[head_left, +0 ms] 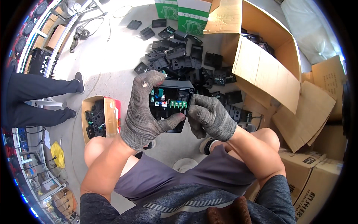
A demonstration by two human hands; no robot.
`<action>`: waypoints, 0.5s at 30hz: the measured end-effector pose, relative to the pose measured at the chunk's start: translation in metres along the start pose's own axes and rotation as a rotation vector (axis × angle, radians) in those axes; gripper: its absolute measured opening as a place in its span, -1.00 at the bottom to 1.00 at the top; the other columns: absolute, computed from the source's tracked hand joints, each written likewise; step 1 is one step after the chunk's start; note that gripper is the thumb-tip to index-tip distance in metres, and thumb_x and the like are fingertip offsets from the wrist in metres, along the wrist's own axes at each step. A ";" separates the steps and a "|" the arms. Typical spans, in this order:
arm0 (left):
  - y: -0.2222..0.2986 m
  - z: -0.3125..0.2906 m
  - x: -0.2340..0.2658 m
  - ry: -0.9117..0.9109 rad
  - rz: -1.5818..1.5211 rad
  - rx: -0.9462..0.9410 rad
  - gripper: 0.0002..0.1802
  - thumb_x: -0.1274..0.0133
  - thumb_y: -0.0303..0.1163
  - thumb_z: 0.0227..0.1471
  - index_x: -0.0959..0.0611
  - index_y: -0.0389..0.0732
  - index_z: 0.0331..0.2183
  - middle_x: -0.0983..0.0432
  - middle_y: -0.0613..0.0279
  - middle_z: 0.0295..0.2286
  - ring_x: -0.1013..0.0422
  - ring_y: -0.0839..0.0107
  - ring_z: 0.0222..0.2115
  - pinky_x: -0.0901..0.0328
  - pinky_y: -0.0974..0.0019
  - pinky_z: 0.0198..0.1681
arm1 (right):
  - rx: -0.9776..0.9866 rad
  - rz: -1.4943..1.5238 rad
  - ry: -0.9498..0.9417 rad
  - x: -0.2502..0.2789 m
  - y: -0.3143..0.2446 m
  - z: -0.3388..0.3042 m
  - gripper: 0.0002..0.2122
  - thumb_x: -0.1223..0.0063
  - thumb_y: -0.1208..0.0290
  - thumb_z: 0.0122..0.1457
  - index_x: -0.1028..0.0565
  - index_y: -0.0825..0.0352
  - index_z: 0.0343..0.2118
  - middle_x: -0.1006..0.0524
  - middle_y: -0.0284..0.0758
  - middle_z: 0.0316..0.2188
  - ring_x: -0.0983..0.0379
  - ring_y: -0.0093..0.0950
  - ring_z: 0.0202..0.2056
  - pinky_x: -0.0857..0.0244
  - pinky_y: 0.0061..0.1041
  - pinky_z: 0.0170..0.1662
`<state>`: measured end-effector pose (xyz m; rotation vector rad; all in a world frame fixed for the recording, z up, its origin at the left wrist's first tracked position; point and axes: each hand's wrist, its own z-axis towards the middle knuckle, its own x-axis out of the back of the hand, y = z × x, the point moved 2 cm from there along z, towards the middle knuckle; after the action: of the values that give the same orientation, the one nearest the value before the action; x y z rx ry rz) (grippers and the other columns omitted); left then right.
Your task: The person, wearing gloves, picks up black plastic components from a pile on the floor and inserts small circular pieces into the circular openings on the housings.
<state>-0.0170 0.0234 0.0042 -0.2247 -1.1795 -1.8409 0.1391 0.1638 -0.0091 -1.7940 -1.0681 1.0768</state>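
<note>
In front of me is a black plastic control box (pixel 172 95), its inside facing up. It shows a green terminal strip, small connectors and other electronic parts. My left hand (pixel 143 112), in a grey knitted glove, grips the box from its left side, the thumb lying along the near edge. At the right edge of the box is my right hand (pixel 212 116), gloved the same way, with fingers curled and thumb pressed to the index finger. Whether something small sits in that pinch is hidden. A heap of similar black plastic housings (pixel 179 56) lies on the floor just beyond.
A small carton (pixel 110 117) of black parts stands to the left. At the right are a large opened cardboard box (pixel 268 63) and closed cartons (pixel 302 168). Green-and-white boxes (pixel 194 16) stand at the back. Another person's legs (pixel 44 93) are at the left, by metal racks (pixel 41 35).
</note>
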 end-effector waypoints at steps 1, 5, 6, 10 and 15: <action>0.004 0.002 0.002 -0.017 0.033 -0.015 0.04 -0.55 -0.23 -0.30 -0.24 -0.20 0.11 -0.27 -0.06 0.01 -0.33 0.13 0.02 -0.30 0.13 0.09 | -0.002 0.001 0.003 0.000 0.002 0.000 -0.78 0.05 0.31 0.34 -0.41 0.32 -0.40 -0.40 -0.40 -0.68 -0.39 -0.59 -0.71 -0.24 -0.59 -0.64; 0.004 0.000 0.000 -0.046 0.095 -0.083 -0.04 -0.56 -0.24 -0.34 -0.33 -0.14 0.05 -0.32 -0.06 -0.03 -0.35 0.08 -0.01 -0.35 0.07 0.03 | -0.083 0.269 -0.057 0.003 0.022 0.001 -0.76 0.04 0.26 0.33 -0.40 0.32 -0.41 -0.36 -0.41 -0.69 -0.35 -0.56 -0.73 -0.17 -0.59 -0.68; 0.005 -0.001 0.000 -0.048 0.091 -0.082 -0.04 -0.56 -0.24 -0.34 -0.33 -0.14 0.05 -0.32 -0.06 -0.03 -0.35 0.08 -0.01 -0.35 0.07 0.03 | -0.089 0.327 -0.092 0.003 0.026 0.001 -0.75 0.03 0.25 0.33 -0.40 0.32 -0.41 -0.35 -0.41 -0.70 -0.34 -0.55 -0.73 -0.15 -0.58 -0.68; 0.010 -0.010 0.008 -0.084 0.144 -0.080 -0.10 -0.57 -0.22 -0.36 -0.41 -0.18 0.00 -0.33 -0.05 -0.03 -0.35 0.06 -0.01 -0.34 0.09 0.04 | -0.166 0.311 -0.138 -0.002 0.031 0.003 -0.75 0.06 0.22 0.34 -0.41 0.31 -0.39 -0.34 -0.41 -0.69 -0.34 -0.55 -0.72 -0.16 -0.56 -0.65; -0.024 -0.017 -0.003 -0.191 -0.020 0.395 -0.07 -0.52 -0.24 -0.32 -0.41 -0.22 0.08 -0.30 -0.02 0.03 -0.32 0.03 0.04 -0.26 0.13 0.14 | -0.225 0.046 -0.009 -0.004 0.032 0.004 -0.66 0.10 0.15 0.39 -0.42 0.38 -0.08 -0.53 -0.29 -0.48 -0.50 -0.50 -0.56 -0.36 -0.54 -0.55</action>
<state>-0.0287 0.0147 -0.0214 -0.1660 -1.6542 -1.5884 0.1429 0.1496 -0.0380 -2.0007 -1.1985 1.0251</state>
